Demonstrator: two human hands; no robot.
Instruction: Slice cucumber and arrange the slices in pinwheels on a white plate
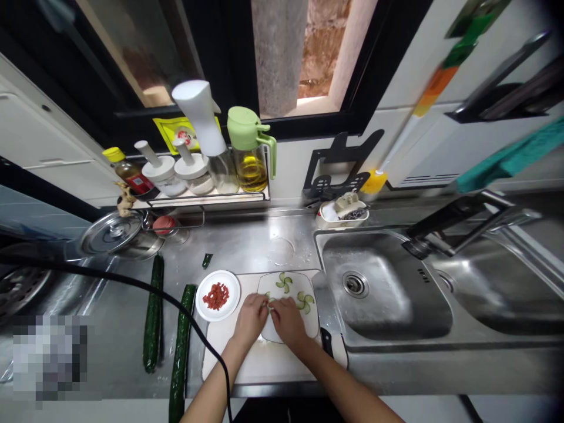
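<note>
At the lower centre of the frame, the left hand [252, 317] and right hand [287, 320] meet over a pale square plate [312, 326] on a white board [220, 352]. Their fingers bunch close around a green slice [268, 295], mostly hidden; I cannot tell whether they pinch or merely touch it. Just beyond, curved cucumber slices [284, 282] lie in two pinwheels. A round dish [235, 286] of red bits [216, 296] sits left of centre, near two whole cucumbers [153, 323] on the tabletop [238, 235]
</note>
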